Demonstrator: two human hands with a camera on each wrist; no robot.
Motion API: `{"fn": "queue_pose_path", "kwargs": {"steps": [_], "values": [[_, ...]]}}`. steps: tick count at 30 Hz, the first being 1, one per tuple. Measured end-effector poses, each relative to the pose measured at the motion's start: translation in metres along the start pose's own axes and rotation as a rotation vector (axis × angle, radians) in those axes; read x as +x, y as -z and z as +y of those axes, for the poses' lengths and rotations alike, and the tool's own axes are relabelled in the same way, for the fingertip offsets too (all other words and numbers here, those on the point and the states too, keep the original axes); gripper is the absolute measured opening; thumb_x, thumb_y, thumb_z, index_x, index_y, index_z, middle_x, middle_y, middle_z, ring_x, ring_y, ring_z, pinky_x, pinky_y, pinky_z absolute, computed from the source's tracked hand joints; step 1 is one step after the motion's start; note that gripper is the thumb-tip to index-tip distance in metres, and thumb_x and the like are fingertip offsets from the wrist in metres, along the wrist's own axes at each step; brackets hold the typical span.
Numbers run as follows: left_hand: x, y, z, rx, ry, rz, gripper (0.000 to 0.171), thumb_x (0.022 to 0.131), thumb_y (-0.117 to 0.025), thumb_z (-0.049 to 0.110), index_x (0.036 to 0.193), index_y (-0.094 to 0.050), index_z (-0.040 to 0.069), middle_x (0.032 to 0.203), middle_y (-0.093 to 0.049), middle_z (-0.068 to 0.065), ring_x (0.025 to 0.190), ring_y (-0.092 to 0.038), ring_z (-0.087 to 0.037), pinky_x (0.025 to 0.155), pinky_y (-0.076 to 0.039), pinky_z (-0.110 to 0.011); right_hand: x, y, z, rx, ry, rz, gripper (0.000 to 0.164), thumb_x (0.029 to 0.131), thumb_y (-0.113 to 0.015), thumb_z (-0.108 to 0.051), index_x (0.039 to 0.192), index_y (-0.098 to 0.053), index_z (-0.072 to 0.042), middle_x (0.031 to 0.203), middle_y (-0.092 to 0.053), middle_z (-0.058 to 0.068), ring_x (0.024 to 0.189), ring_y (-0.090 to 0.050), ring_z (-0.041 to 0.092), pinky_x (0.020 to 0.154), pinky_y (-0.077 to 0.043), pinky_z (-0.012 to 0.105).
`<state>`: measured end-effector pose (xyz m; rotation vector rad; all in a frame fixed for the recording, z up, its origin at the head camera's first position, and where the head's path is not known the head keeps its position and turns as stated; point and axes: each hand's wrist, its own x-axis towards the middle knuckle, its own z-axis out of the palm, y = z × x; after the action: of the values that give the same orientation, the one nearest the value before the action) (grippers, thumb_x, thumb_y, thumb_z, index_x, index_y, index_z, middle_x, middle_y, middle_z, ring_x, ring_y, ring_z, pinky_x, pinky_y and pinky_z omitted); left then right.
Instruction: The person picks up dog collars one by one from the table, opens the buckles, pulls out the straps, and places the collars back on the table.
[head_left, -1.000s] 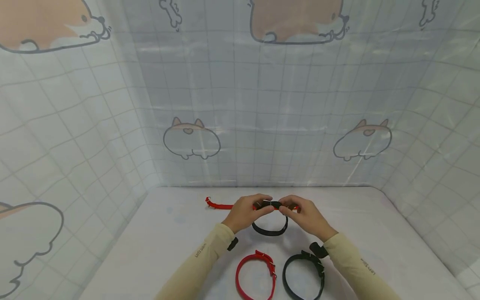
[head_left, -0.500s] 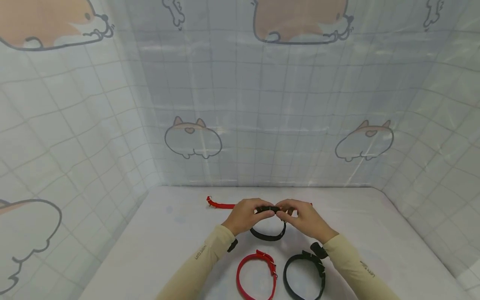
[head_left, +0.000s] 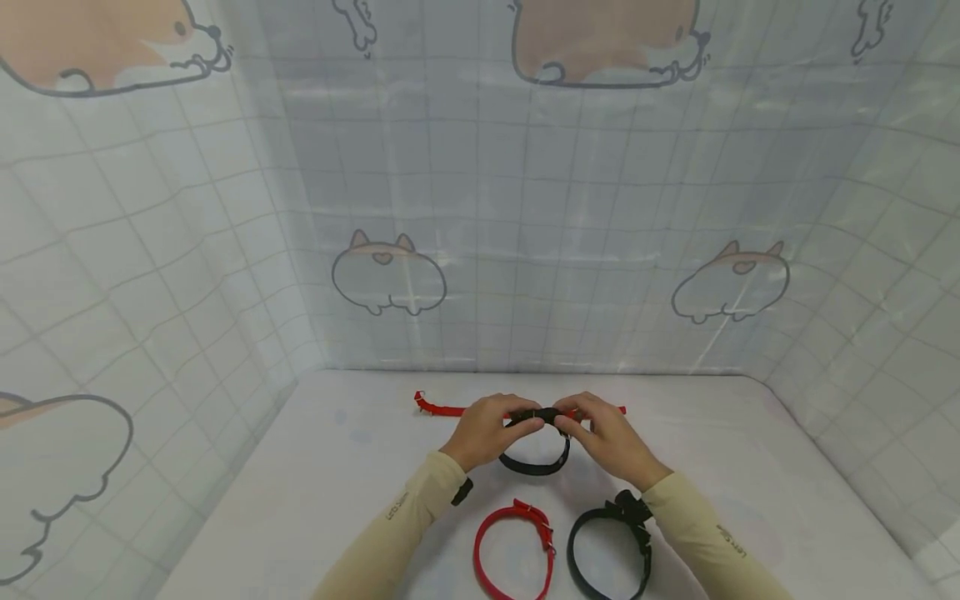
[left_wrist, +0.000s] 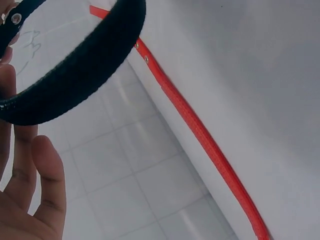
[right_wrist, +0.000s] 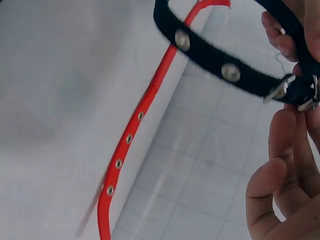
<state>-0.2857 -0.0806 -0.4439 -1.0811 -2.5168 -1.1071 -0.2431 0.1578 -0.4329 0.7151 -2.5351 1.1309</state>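
Observation:
A dark, looped collar [head_left: 535,469] hangs between my two hands above the table. My left hand [head_left: 491,429] pinches its upper part from the left, while the fingers and thumb of my right hand [head_left: 609,433] grip it from the other side. In the right wrist view, metal eyelets dot the strap, and a metal buckle [right_wrist: 285,91] sits right by the right fingers. The left wrist view shows the broad outer band of the collar [left_wrist: 82,70] sagging below the hand. Behind the hands, a red collar [head_left: 442,411] lies stretched out flat, its middle partly hidden.
Nearer to me, a red collar [head_left: 477,550] buckled into a loop lies on the white table [head_left: 315,500]. To its right is a dark looped collar [head_left: 572,550], close to my right sleeve [head_left: 697,521]. A patterned curtain [head_left: 555,283] stands along the table's back edge.
Both hands have shifted slightly with the dark collar, which now hangs a little further left. The right end of the flat red collar has come into sight beyond my right hand.

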Motion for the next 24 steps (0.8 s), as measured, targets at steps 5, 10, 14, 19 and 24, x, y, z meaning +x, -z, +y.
{"fn": "queue_pose_path", "kwargs": {"steps": [5,10,14,19,24], "values": [[-0.0001,0.0002,-0.0017,0.003,-0.025,0.017,0.035,0.097,-0.065,0.047,0.120,-0.075,0.022,0.111,-0.072,0.011,0.100,-0.064,-0.009,0.087,-0.056,-0.040,0.0004,-0.0012,-0.0005,0.003,-0.007,-0.011,0.019,0.099,-0.068,-0.027,0.117,-0.067,-0.020,0.107,-0.064,-0.009,0.092,-0.060,0.010,0.071,-0.048,0.031],[0.0004,0.0004,-0.0010,0.032,-0.046,0.008,0.034,0.096,-0.066,0.047,0.118,-0.076,0.023,0.104,-0.072,0.014,0.094,-0.061,-0.007,0.083,-0.056,-0.037,0.0010,0.0029,-0.0042,-0.090,0.015,-0.046,0.018,0.096,-0.073,-0.028,0.113,-0.069,-0.024,0.107,-0.063,-0.014,0.092,-0.059,0.010,0.079,-0.051,0.035],[0.0006,0.0006,0.0008,0.031,-0.057,-0.004,0.035,0.096,-0.065,0.048,0.119,-0.076,0.023,0.101,-0.072,0.015,0.091,-0.059,-0.007,0.080,-0.055,-0.036,0.0016,0.0040,-0.0046,-0.140,0.051,-0.030,0.018,0.094,-0.075,-0.030,0.110,-0.072,-0.026,0.105,-0.064,-0.017,0.090,-0.060,0.011,0.079,-0.052,0.034],[0.0014,0.0001,-0.0004,0.013,-0.056,0.007,0.037,0.096,-0.065,0.050,0.119,-0.076,0.024,0.102,-0.072,0.016,0.092,-0.059,-0.007,0.082,-0.056,-0.041,0.0007,0.0024,-0.0021,-0.080,0.067,0.051,0.014,0.092,-0.077,-0.028,0.106,-0.074,-0.026,0.094,-0.064,-0.018,0.084,-0.058,0.007,0.071,-0.050,0.039],[0.0022,0.0009,-0.0032,0.005,-0.051,0.027,0.035,0.095,-0.066,0.050,0.120,-0.076,0.026,0.105,-0.072,0.016,0.094,-0.058,-0.007,0.081,-0.055,-0.038,-0.0009,-0.0024,0.0021,0.008,0.081,0.129,0.015,0.092,-0.076,-0.023,0.107,-0.074,-0.021,0.090,-0.066,-0.014,0.078,-0.058,0.008,0.066,-0.049,0.034]]}}
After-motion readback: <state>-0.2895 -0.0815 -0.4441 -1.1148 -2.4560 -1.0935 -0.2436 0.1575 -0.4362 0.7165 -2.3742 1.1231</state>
